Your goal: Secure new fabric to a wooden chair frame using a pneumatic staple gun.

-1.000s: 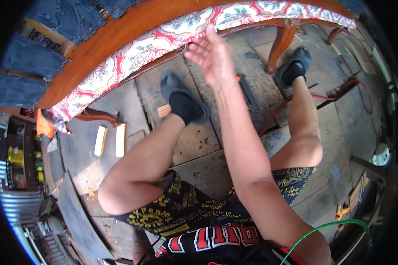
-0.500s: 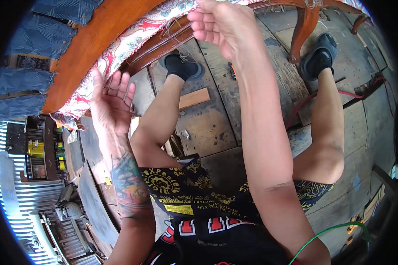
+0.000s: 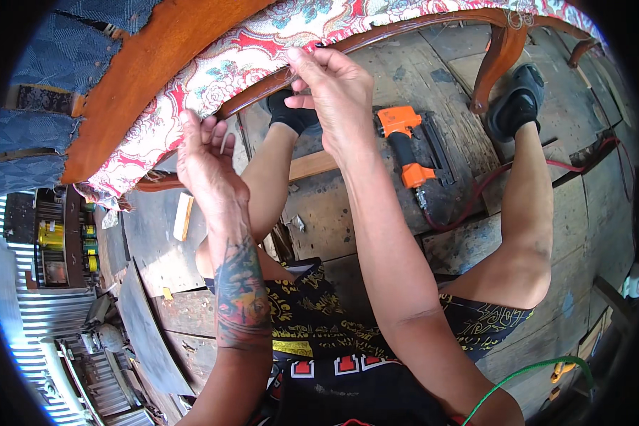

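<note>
A floral fabric strip [image 3: 223,78] in red and white runs along the lower edge of a curved wooden frame [image 3: 131,96], from the frame's left corner up across to its right end. The left hand [image 3: 209,163] is at the strip's lower edge, toward its left end, palm turned upward and fingers bent; I cannot tell whether its grip closes on the cloth or only lies against it. The right hand [image 3: 342,99] is farther along the same edge, near the middle, with thumb and forefinger drawn close together; whether this grip pinches the cloth or a thread cannot be told. A darker wooden rail [image 3: 262,86] shows just under the strip, between the hands.

Blue fabric [image 3: 57,53] covers panels beyond the frame's upper left side. Loose threads [image 3: 516,20] gather at the top of a curved wooden leg [image 3: 497,67] near the frame's right end.

On the plank floor [image 3: 323,224], an orange and black air tool [image 3: 403,145] lies between the person's feet, joined to a red hose [image 3: 468,206]. A flat wooden piece [image 3: 312,166] lies left of the tool, and a pale wooden block [image 3: 184,216] lies below the strip's left part.
</note>
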Available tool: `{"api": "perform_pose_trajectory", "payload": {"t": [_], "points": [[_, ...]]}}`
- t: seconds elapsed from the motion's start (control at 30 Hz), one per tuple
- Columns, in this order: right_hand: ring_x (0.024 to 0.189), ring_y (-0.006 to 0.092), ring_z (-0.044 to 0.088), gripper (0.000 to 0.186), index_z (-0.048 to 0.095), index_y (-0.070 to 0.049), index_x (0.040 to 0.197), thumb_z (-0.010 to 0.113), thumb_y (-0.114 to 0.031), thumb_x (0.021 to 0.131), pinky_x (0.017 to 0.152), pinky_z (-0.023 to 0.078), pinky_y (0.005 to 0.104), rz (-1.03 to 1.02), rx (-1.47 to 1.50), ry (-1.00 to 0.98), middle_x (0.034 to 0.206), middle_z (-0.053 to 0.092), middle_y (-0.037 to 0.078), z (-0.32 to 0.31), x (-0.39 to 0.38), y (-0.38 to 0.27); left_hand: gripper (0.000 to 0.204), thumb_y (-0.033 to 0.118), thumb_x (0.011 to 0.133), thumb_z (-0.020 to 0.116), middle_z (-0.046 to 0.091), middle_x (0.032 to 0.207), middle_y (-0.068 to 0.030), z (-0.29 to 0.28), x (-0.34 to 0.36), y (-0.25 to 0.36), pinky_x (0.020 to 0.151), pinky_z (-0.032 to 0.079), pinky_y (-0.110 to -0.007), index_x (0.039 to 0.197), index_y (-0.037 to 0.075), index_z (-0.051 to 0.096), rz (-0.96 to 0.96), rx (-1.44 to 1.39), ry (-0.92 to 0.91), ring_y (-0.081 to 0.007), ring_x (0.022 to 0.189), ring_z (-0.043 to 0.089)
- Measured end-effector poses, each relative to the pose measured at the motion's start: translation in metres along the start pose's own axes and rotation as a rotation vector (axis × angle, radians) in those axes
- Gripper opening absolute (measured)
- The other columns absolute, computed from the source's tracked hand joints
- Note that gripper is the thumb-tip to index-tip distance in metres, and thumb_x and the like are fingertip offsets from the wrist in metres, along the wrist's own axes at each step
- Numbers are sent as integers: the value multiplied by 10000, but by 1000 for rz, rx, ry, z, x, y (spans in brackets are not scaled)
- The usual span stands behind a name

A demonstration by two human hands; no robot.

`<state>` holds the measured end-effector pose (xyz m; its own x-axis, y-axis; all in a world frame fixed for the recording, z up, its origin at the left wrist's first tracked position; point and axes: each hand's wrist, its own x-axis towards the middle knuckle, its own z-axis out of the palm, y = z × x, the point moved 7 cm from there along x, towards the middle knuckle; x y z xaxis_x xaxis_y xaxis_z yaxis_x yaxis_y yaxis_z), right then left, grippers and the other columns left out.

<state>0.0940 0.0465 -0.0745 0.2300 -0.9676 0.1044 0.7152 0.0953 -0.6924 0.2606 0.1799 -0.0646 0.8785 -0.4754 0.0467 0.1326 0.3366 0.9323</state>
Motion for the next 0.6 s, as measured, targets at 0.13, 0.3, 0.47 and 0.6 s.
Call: {"api": "perform_pose_trajectory", "payload": {"t": [0.13, 0.3, 0.47, 0.6], "points": [[641, 68, 605, 212, 684, 29, 871, 728, -175, 912, 470, 497, 236, -101, -103, 130, 725, 653, 34, 1, -1, 0, 393, 401, 928, 719, 703, 1002, -19, 40, -18, -9, 852, 474, -338, 1185, 114, 643, -48, -5, -169, -144, 890, 643], [622, 144, 629, 223, 678, 55, 849, 720, -158, 899, 545, 490, 324, -206, -293, 181, 684, 672, 109, -1, 0, -1, 232, 257, 897, 781, 722, 850, -45, 63, -20, -9, 658, 486, -215, 912, 37, 712, 36, 26, -125, -93, 713, 642], [605, 214, 635, 230, 672, 65, 845, 714, -157, 890, 618, 498, 376, -323, -402, 219, 688, 676, 163, 1, -1, -3, 194, 163, 887, 786, 717, 761, -59, 61, -13, -6, 623, 473, -212, 825, -10, 724, 286, 77, -67, -77, 655, 612], [604, 231, 639, 233, 671, 61, 837, 712, -161, 893, 604, 493, 383, -302, -450, 215, 685, 670, 175, 2, -4, -5, 194, 136, 895, 770, 709, 739, -64, 59, -12, -4, 599, 473, -217, 808, -29, 720, 364, 116, -73, -74, 632, 599]]}}
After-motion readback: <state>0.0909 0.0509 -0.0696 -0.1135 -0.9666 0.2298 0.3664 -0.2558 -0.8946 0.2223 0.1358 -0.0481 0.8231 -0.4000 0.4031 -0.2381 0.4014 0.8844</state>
